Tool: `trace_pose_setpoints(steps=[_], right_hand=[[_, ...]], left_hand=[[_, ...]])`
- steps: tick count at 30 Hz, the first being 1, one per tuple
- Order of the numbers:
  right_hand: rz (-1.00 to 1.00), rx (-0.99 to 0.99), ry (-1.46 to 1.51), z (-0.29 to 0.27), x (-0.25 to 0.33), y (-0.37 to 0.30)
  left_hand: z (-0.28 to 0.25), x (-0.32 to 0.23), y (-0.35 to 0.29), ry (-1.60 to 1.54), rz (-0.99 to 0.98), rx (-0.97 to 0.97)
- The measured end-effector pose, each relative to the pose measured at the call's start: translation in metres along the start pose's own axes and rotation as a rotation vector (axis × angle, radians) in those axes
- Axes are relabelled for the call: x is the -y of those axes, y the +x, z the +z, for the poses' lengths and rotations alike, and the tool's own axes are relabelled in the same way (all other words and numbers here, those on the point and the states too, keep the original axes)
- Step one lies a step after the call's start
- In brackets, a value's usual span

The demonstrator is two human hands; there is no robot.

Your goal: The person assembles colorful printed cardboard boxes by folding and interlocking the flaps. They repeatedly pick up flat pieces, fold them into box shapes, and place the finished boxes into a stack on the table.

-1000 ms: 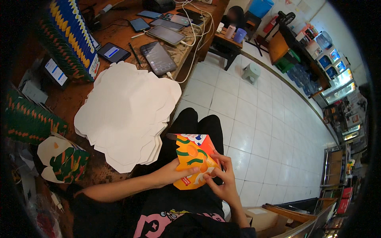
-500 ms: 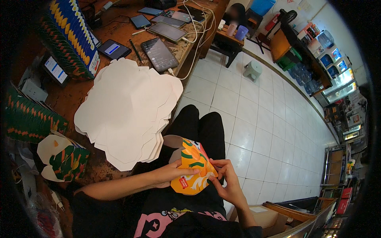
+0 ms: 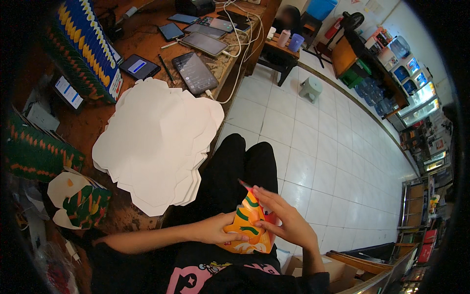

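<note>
An orange printed cardboard box (image 3: 249, 223), partly folded, is held over my lap between both hands. My left hand (image 3: 219, 229) grips its left side, thumb across the printed face. On the right side, my right hand (image 3: 281, 218) has its fingers along the upper edge and its thumb on the front panel. A stack of flat white die-cut cardboard blanks (image 3: 152, 142) lies on the table to my left, nearest my left forearm. Beside that stack stands a folded green and orange box (image 3: 85, 203) with its cream flaps spread.
Nested green boxes (image 3: 39, 152) and a tall stack of blue and yellow boxes (image 3: 88, 49) line the table's left. Several phones with white cables lie at the back, including a dark phone (image 3: 195, 72). A plastic stool (image 3: 310, 89) stands on the tiled floor; an open carton (image 3: 323, 272) is at lower right.
The orange box has moved slightly down and to the right and is turned in my hands. My right hand has shifted from pinching its edge to lying along its side and top.
</note>
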State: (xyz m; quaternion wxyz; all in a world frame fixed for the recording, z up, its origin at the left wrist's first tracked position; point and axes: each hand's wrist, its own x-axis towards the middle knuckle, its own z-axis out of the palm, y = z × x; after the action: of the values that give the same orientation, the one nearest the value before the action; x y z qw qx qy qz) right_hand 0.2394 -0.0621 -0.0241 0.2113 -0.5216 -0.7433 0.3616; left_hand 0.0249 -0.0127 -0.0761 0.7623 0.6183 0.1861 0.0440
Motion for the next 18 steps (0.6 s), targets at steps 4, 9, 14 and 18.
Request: trace_pose_setpoints(steps=[4, 9, 14, 18], right_hand=[[0.078, 0.162, 0.11, 0.002, 0.003, -0.006], [0.185, 0.106, 0.255, 0.015, 0.003, -0.023], [0.285, -0.273, 0.397, 0.012, 0.007, -0.037], [0.255, -0.561, 0.596, 0.029, 0.012, -0.032]], left_hand=[[-0.003, -0.002, -0.003, 0.156, -0.056, 0.028], [0.005, 0.002, 0.001, 0.076, -0.079, 0.021], [-0.006, -0.003, 0.004, -0.361, -0.226, -0.096], [-0.007, -0.014, -0.001, -0.759, -0.048, -0.126]])
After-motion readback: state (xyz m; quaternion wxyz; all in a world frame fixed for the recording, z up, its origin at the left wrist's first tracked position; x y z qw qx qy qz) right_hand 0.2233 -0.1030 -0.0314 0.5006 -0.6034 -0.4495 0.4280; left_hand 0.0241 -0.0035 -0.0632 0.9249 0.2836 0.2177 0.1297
